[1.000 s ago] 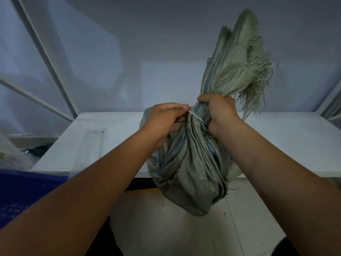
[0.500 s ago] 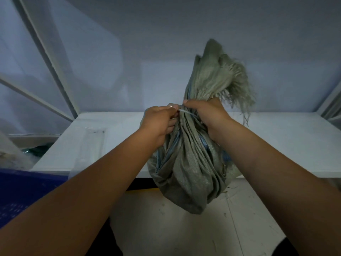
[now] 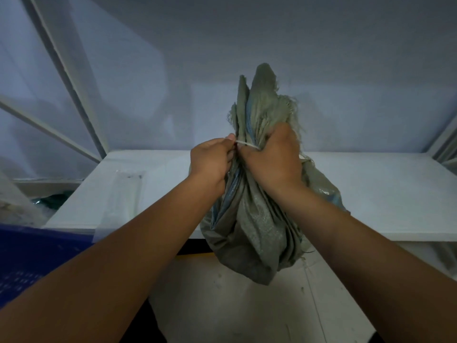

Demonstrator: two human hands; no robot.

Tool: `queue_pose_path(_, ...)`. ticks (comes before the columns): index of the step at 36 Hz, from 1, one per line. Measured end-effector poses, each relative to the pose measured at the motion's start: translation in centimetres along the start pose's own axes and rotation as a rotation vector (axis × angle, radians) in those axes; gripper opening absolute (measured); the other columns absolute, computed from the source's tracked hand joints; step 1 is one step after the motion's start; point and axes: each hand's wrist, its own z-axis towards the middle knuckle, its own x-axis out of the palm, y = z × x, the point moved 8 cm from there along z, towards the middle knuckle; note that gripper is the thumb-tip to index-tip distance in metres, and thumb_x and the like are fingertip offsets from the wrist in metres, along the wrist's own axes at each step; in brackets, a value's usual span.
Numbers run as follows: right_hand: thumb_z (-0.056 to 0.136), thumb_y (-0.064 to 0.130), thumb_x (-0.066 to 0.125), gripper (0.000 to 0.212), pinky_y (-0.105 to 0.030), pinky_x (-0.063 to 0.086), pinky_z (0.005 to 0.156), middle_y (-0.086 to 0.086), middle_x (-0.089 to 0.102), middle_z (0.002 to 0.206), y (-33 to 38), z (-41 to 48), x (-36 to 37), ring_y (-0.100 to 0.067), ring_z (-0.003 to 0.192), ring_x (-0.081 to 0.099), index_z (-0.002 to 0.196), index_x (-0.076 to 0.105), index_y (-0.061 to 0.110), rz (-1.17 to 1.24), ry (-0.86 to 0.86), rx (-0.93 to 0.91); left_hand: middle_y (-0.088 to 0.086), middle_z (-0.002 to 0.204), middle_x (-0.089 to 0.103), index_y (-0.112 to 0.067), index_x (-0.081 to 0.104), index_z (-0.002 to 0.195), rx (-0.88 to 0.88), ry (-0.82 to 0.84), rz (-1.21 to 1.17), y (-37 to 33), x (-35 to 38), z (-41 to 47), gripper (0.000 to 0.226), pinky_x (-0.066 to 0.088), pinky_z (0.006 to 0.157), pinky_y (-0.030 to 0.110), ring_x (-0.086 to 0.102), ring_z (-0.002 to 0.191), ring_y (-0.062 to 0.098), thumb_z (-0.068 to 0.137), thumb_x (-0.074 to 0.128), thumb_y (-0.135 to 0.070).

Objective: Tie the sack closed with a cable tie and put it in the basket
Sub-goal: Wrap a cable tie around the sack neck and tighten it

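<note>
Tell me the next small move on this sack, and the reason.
Probably keep pulling the cable tie leftward with the left hand while the right hand clamps the sack neck. A white strip spans between both hands, and the sack hangs at the table edge, not in the basket.

You have one view only, from the camera on your head, so nothing is shared with a second view. It looks forward and slightly down, close over your own forearms, which run in from 7 and 5 o'clock to meet near the centre. The wide lens bends the edges. The white table crosses the middle of the frame, the wall fills the top from 10 to 2 o'clock, the pale floor lies at 6 o'clock, and a blue basket sits at 8 o'clock.
</note>
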Motion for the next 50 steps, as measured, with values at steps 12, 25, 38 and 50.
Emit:
queue_pose_path(12,0.077,0.022,0.085,0.068,-0.046,0.06,0.091,-0.013,0.067,0.109,-2.5,-2.1,2.9,-0.03,0.098,0.071,0.124,0.046,-0.006,0.429,0.456,0.59,0.013,0.086,0.076,-0.006,0.073,0.087,-0.01,-0.037,-0.022,0.8,-0.5,0.7,0.01,0.062,0.081,0.03,0.071,0.08,0.021,0.091,0.076,-0.014)
queue_pose_path(25,0.086,-0.001,0.075,0.022,-0.044,0.062,0.087,-0.013,0.075,0.099,-2.6,-1.3,3.1,-0.031,0.093,0.074,0.106,0.071,0.006,0.711,0.3,0.549,0.023,0.107,0.075,0.003,0.072,0.099,-0.027,-0.003,-0.158,0.2,-0.1,0.5,0.014,0.063,0.086,0.039,0.073,0.092,0.028,0.093,0.072,-0.01)
queue_pose_path(38,0.095,-0.01,0.048,0.055,-0.04,0.06,0.087,-0.014,0.071,0.115,-0.2,-1.5,3.7,-0.033,0.104,0.07,0.14,0.056,0.021,0.696,0.511,0.457,0.024,0.102,0.075,0.01,0.069,0.11,-0.002,0.044,-0.218,-0.5,-0.3,0.8,0.025,0.064,0.078,0.037,0.075,0.08,0.026,0.091,0.073,-0.006)
queue_pose_path(50,0.086,0.05,0.059,0.046,-0.053,0.057,0.095,-0.014,0.079,0.1,-0.6,-1.6,4.1,-0.034,0.096,0.075,0.104,0.077,0.011,0.809,0.421,0.522,0.015,0.081,0.076,0.001,0.071,0.088,0.02,0.011,-0.222,-1.6,-0.7,0.8,0.01,0.063,0.066,0.031,0.074,0.069,0.021,0.093,0.071,-0.007)
